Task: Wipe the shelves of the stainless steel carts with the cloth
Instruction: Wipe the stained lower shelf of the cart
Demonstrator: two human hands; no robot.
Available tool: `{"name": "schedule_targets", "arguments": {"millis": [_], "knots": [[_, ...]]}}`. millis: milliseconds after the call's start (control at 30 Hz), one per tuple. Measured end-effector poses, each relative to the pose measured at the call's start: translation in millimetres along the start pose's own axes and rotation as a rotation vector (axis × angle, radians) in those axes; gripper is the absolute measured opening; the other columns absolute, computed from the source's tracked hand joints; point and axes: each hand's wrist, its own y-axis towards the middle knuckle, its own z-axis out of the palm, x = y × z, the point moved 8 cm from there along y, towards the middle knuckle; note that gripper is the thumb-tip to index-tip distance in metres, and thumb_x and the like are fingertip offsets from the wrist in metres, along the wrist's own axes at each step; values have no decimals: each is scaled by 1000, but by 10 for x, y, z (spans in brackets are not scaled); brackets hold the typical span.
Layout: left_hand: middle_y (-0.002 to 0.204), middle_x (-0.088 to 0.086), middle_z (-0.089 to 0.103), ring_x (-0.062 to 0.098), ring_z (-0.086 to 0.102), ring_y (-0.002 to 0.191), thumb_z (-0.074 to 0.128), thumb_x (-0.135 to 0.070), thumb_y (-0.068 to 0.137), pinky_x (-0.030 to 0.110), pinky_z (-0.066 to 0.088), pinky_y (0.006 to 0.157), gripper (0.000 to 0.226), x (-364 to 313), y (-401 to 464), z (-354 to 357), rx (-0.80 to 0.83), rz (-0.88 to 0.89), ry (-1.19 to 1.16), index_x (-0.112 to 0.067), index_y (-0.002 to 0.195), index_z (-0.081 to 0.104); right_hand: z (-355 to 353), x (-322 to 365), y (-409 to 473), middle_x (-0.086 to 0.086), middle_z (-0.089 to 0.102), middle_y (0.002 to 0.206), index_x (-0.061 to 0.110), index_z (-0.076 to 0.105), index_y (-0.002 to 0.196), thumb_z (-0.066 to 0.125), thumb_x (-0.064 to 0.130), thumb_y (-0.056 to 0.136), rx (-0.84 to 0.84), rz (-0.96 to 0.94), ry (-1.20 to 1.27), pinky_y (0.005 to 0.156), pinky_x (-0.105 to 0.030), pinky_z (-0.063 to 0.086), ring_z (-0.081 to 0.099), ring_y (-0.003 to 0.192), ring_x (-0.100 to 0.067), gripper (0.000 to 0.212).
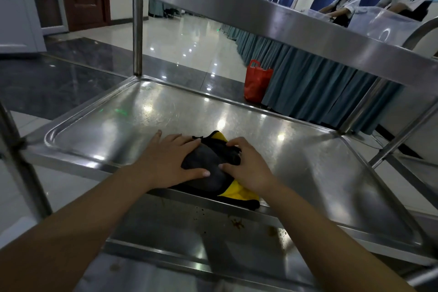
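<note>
A: Which step is this, would you say?

B: Wiping the middle shelf (pixel 237 111) of the steel cart (pixel 260 14), I judge. The cloth (pixel 208 168), dark grey with yellow edging, lies bunched on that shelf close to its near rim, one yellow corner hanging over the edge.

A: And the hands?

B: Both are on the cloth. The left hand (pixel 166 161) lies on its left side with fingers fairly straight and spread, thumb stretched across the top. The right hand (pixel 246 163) sits on the right side, fingers curled into the folds, so its grip pinches the fabric.

A: How much is left to do?

B: Hard to say. Most of the shelf beyond the cloth shows only ceiling-light reflections. The lower shelf (pixel 237 223), seen below the near rim, carries brownish spots (pixel 237 223), so that one looks not yet wiped.

A: So what does the next move call for?

B: Probably pressing the cloth flat and sweeping it out toward the far rim and the corners, keeping it from slipping off the near edge. Then the spotted shelf below.
</note>
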Motion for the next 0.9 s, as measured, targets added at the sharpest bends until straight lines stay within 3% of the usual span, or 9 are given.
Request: {"name": "schedule_targets", "arguments": {"millis": [67, 167, 267, 367, 467, 633, 767, 833, 900], "knots": [[159, -9, 19, 16, 16, 145, 4, -90, 67, 53, 3, 117, 102, 37, -10, 5, -2, -36, -4, -34, 151, 15, 21, 31, 19, 2, 47, 121, 36, 43, 130, 77, 37, 76, 31, -37, -28, 78, -15, 42, 50, 106, -13, 64], [161, -5, 15, 18, 13, 147, -1, -87, 63, 55, 7, 117, 104, 90, -34, 30, 15, -93, 8, -34, 152, 12, 75, -17, 73, -1, 49, 131, 36, 36, 142, 76, 48, 72, 133, 2, -94, 99, -37, 46, 48, 120, -20, 81], [161, -2, 15, 20, 14, 147, -5, -89, 61, 55, 9, 117, 107, 168, -54, 17, 23, -137, 46, -34, 152, 10, 115, 3, 74, 5, 52, 131, 34, 37, 141, 75, 52, 71, 181, -3, -105, 99, -34, 45, 51, 118, -16, 81], [159, 0, 21, 21, 21, 145, -5, -87, 63, 54, 15, 115, 106, 211, -59, 8, 25, -151, 73, -31, 152, 12, 164, 5, 33, 12, 60, 121, 33, 49, 128, 80, 41, 69, 183, 30, 103, 95, -32, 50, 58, 109, -10, 67], [159, 2, 22, 21, 22, 145, 3, -82, 75, 52, 13, 116, 96, 265, -73, 38, 46, -187, 38, -26, 152, 15, 78, 34, 74, 8, 67, 99, 32, 62, 105, 77, 32, 74, 79, 5, -6, 85, -36, 54, 63, 93, -13, 34], [161, 1, 15, 18, 13, 148, -6, -80, 70, 51, 9, 118, 103, 413, -104, 36, 71, -241, 55, -21, 153, 12, -698, 62, 414, -3, 68, 103, 25, 66, 107, 74, 31, 77, -275, 37, -202, 75, -28, 43, 62, 96, -24, 32], [161, 1, 16, 16, 13, 147, 0, -80, 77, 50, 7, 118, 97, 521, -108, 52, 70, -278, 89, -21, 153, 11, -1105, 391, 617, -10, 62, 99, 18, 63, 107, 67, 25, 83, -516, -135, -493, 70, -30, 38, 59, 91, -30, 26], [161, 0, 14, 16, 11, 148, 4, -79, 80, 51, 4, 117, 93, 531, -108, 64, 81, -283, 102, -21, 153, 10, -930, 545, 614, -11, 59, 104, 19, 62, 112, 67, 22, 82, -506, -235, -638, 80, -35, 44, 57, 96, -31, 31], [161, 1, 14, 16, 11, 148, 5, -78, 82, 51, 3, 118, 92, 542, -117, 67, 74, -288, 89, -20, 153, 11, -527, 559, 563, -9, 54, 115, 24, 62, 116, 68, 21, 80, -341, -274, -622, 88, -34, 42, 53, 104, -29, 36]]}}
